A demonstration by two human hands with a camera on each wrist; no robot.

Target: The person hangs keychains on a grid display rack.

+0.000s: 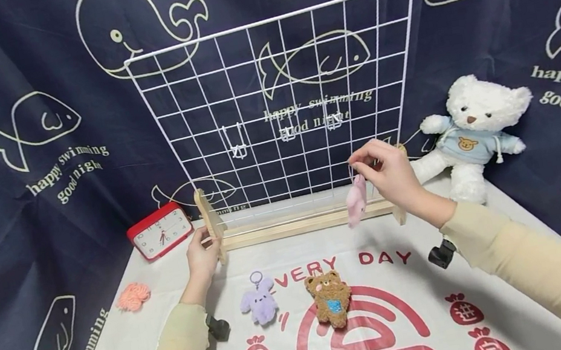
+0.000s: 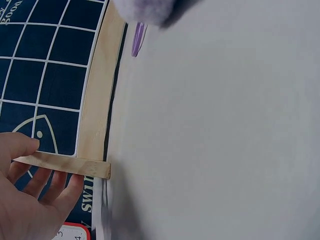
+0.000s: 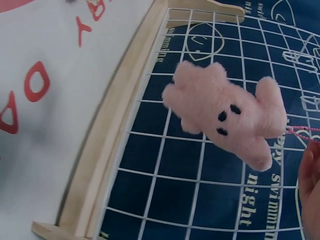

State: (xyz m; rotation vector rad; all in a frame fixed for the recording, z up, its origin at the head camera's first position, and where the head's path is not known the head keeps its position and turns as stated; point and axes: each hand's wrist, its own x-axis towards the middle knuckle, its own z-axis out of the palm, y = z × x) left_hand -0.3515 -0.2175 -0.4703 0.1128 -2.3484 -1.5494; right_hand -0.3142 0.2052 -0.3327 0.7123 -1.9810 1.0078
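From the pinched thumb and fingers of my right hand [image 1: 389, 173] hangs a pink plush charm [image 1: 356, 201], held by its pink cord loop. The right wrist view shows its face and long ears in front of the wires. A white wire grid [image 1: 287, 76] stands upright in a wooden stand [image 1: 278, 231]. My left hand [image 1: 204, 255] grips the stand's left end piece, thumb on one side and fingers on the other, as the left wrist view [image 2: 95, 167] confirms. Three small white hooks, such as the left hook [image 1: 239, 148], hang on the grid.
A purple plush charm [image 1: 259, 304] with a ring and a brown bear plush [image 1: 330, 300] lie on the printed table cover. A red clock [image 1: 159, 231] and pink yarn [image 1: 133, 297] are at the left. At the right sits a white teddy bear [image 1: 485, 112]. Behind hangs a dark curtain.
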